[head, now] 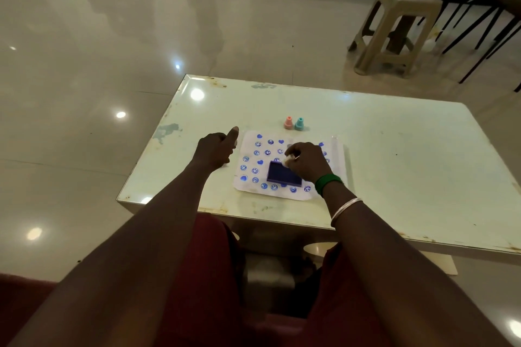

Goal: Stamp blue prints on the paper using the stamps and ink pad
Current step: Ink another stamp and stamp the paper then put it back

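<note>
A white paper (251,138) covered with several blue smiley and heart prints lies on the table. A blue ink pad (282,175) sits on the paper's near middle. My right hand (307,162) is shut on a small pale stamp (287,160), held at the pad's far right corner. My left hand (215,149) rests at the paper's left edge, fingers curled and thumb stuck out; whether it holds anything is unclear. A pink stamp (288,122) and a teal stamp (299,123) stand upright just beyond the paper.
The pale glass-topped table (394,155) has worn edges. A beige plastic stool (400,28) and dark chair legs (485,34) stand on the glossy floor at the far right. More stool and chair legs are at the far top.
</note>
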